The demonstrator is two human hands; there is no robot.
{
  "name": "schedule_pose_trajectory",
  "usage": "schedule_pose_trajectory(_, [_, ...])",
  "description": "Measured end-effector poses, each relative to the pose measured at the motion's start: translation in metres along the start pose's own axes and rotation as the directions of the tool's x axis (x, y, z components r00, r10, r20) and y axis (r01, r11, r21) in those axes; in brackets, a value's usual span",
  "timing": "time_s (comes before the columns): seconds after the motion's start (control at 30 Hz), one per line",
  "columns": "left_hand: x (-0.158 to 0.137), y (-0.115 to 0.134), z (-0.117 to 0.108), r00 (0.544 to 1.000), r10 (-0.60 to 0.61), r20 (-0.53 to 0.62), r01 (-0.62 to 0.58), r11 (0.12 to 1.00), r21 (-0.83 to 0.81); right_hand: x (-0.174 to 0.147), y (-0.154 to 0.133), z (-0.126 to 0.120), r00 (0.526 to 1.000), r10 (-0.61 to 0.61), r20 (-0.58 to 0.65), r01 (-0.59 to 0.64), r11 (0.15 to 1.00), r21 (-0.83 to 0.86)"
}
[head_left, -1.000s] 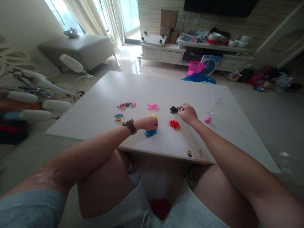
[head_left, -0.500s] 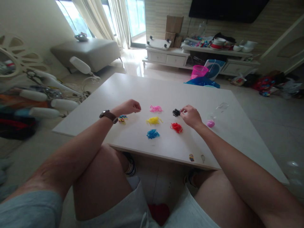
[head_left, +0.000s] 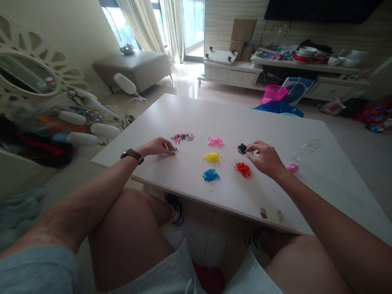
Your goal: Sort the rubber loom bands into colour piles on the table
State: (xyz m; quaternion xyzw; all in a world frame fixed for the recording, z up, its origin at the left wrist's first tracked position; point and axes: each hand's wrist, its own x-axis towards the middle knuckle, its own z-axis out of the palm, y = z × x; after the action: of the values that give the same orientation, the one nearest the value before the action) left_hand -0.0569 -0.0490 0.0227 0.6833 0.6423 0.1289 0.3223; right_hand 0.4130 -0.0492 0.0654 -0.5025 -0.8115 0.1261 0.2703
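My left hand [head_left: 159, 146], with a watch at the wrist, reaches down to a small multicoloured cluster of rubber bands [head_left: 174, 151], its fingertips closed against them. Behind it lies a larger mixed pile of rubber bands [head_left: 183, 137]. My right hand [head_left: 263, 157] is beside the black rubber bands [head_left: 242, 148], thumb and forefinger pinched at the pile's edge; whatever is between the tips is too small to make out. Between the hands lie pink rubber bands [head_left: 215, 141], yellow rubber bands [head_left: 213, 157], blue rubber bands [head_left: 211, 175] and red rubber bands [head_left: 243, 169].
On the white table [head_left: 183, 110], a pink object [head_left: 292, 167] and a clear plastic container [head_left: 312, 145] lie at the right. A minion figure [head_left: 263, 212] and a small clear piece [head_left: 280, 216] sit near the front edge. A pink basket [head_left: 274, 94] stands beyond the table.
My left hand has moved down and back left onto the small multicoloured cluster, uncovering the larger mixed pile behind. My right hand stays by the black pile. The view has turned left.
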Motion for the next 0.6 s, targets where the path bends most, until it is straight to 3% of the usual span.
schedule_pose_trajectory(0.13, [0.011,0.007,0.008,0.999,0.026,-0.046,-0.028,0.998,-0.062,-0.001,0.004,0.002,1.0,0.002,0.011,-0.002,1.0,-0.018])
schedule_pose_trajectory(0.23, [0.018,0.009,0.013,0.999,-0.003,-0.045,0.004,1.0,0.006,-0.001,0.008,0.003,1.0,0.009,0.026,-0.008,1.0,-0.028])
schedule_pose_trajectory(0.47, [0.015,0.011,0.006,0.998,-0.018,0.063,0.017,1.0,0.025,-0.001,0.005,0.0,0.998,-0.003,0.068,0.005,1.0,-0.021])
schedule_pose_trajectory(0.6, [0.016,0.007,0.004,0.999,-0.004,-0.037,0.003,1.0,-0.024,-0.003,0.002,-0.002,0.997,-0.024,0.07,0.024,1.0,-0.001])
